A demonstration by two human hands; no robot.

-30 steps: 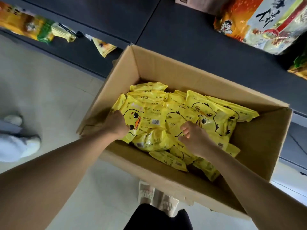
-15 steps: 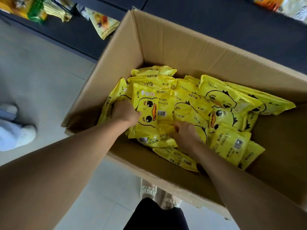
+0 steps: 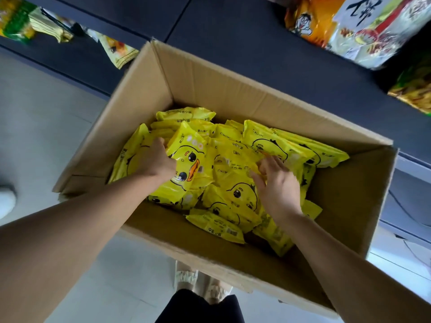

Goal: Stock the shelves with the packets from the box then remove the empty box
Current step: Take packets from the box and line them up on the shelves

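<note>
An open cardboard box stands on the floor against dark shelving, and several yellow duck-print packets are heaped inside it. My left hand is down in the box's left part and grips the edge of one duck-face packet, which is tilted up off the heap. My right hand lies over the middle of the heap with its fingers curled onto the packets there; its fingertips are hidden among them.
A dark shelf runs behind the box. Large orange and white snack bags sit on it at the upper right, smaller yellow and green packets at the upper left. A white shoe shows at the left edge, my own feet below the box.
My left hand has pulled the duck-face packet up and to the right. My right hand has shifted right across the heap. The view has tilted back up towards the shelf.
</note>
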